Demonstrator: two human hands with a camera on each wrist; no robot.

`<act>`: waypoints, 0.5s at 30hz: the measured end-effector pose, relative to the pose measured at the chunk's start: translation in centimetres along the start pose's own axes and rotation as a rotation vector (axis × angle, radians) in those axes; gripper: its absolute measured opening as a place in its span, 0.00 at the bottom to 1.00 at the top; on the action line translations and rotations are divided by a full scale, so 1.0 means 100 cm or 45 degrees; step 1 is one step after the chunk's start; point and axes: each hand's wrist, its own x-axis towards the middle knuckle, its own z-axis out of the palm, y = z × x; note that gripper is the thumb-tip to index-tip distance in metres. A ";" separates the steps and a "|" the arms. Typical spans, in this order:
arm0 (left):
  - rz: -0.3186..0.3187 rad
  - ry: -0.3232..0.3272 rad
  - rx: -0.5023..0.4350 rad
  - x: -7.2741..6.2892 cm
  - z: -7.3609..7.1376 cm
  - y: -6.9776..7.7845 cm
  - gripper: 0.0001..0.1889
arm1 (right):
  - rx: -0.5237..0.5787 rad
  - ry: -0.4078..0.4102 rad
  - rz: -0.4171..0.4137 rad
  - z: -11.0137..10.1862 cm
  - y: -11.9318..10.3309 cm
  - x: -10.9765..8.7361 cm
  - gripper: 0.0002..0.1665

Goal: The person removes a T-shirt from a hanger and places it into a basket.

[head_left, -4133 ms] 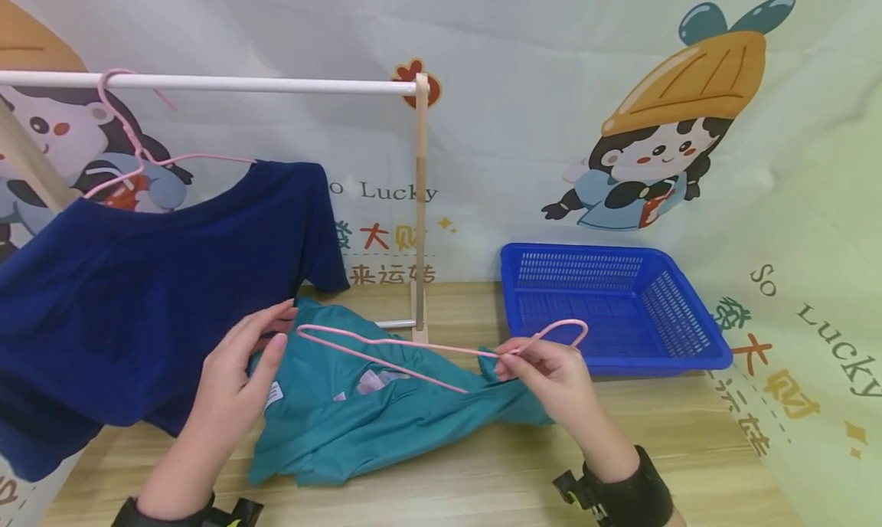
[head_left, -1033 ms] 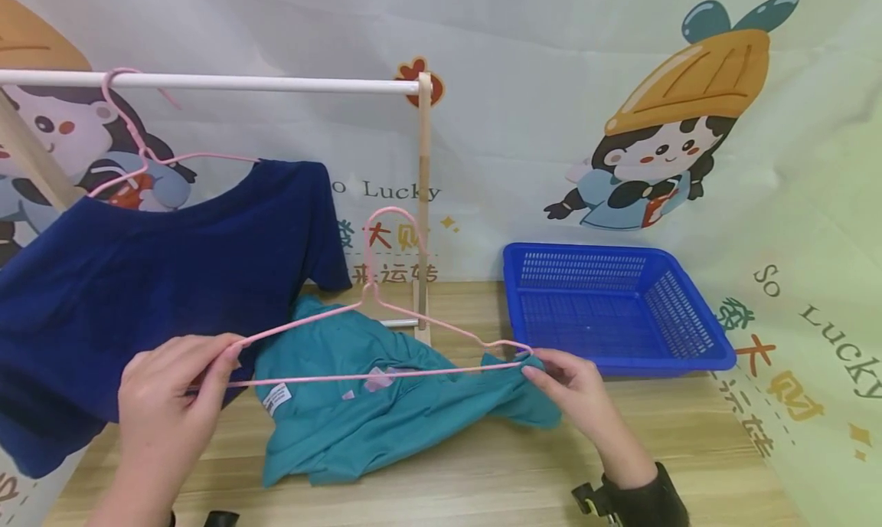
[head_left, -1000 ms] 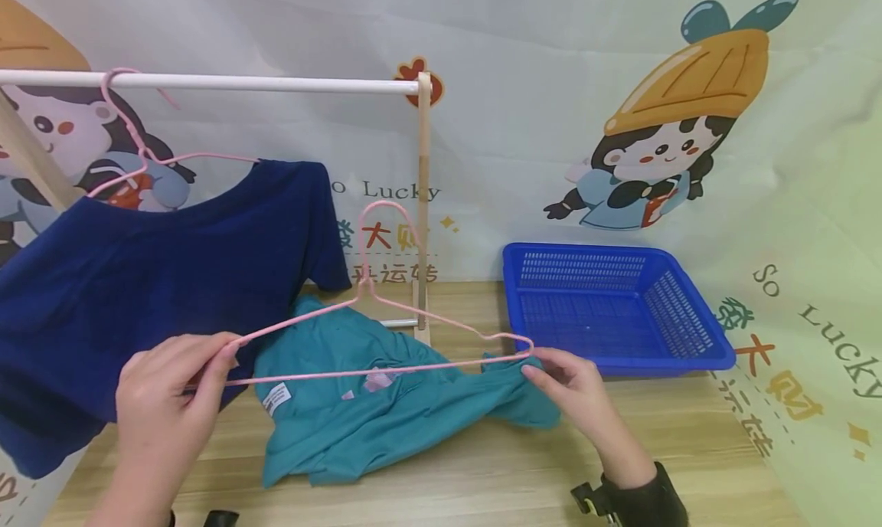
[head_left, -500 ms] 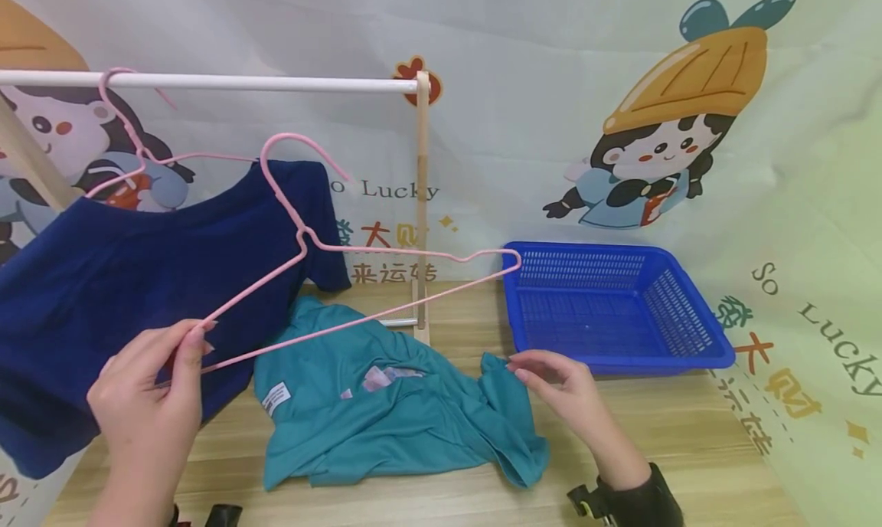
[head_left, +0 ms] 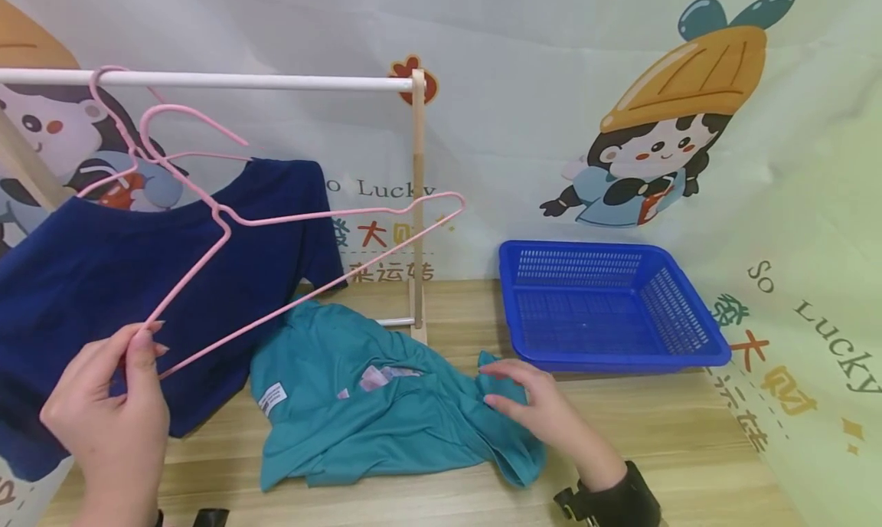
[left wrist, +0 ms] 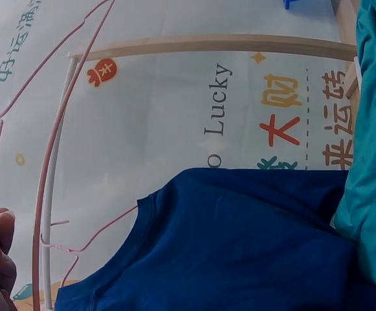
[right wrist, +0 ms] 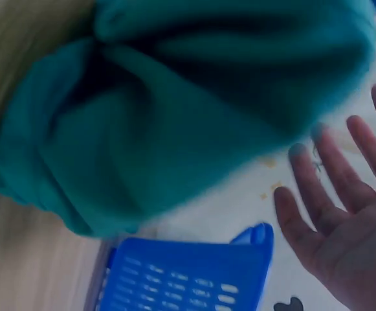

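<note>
My left hand (head_left: pixel 113 404) pinches one end of a bare pink hanger (head_left: pixel 217 210) between thumb and fingers, holding it up tilted, its hook toward the upper left. Below the hanger lies a crumpled teal shirt (head_left: pixel 344 450) on the table, with a white label at its left and a pale print showing in its opening. Over the shirt's right end hovers my right hand (head_left: pixel 540 404), fingers spread and holding nothing; the right wrist view shows the straight fingers (right wrist: pixel 343 175) beside the teal cloth. Behind the held hanger, a navy shirt (head_left: pixel 76 282) hangs on a second pink hanger (head_left: pixel 113 113).
A rack with a white rail (head_left: pixel 276 81) and a wooden post (head_left: pixel 418 182) stands at the back left. The blue basket (head_left: pixel 579 358) sits on the table at the back right. A printed backdrop (head_left: pixel 510 113) rises behind them.
The hanger passed from my right hand to my left, swung upright, and moved up and left. My right hand let go of it and opened above the teal shirt's right end.
</note>
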 end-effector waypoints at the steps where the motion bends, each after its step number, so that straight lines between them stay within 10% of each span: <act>1: -0.003 0.010 0.014 0.000 0.000 -0.001 0.10 | -0.025 -0.055 0.019 0.003 0.000 0.000 0.24; 15: 0.010 0.069 0.200 -0.001 -0.005 -0.020 0.12 | -0.477 -0.434 0.176 0.035 0.008 -0.007 0.44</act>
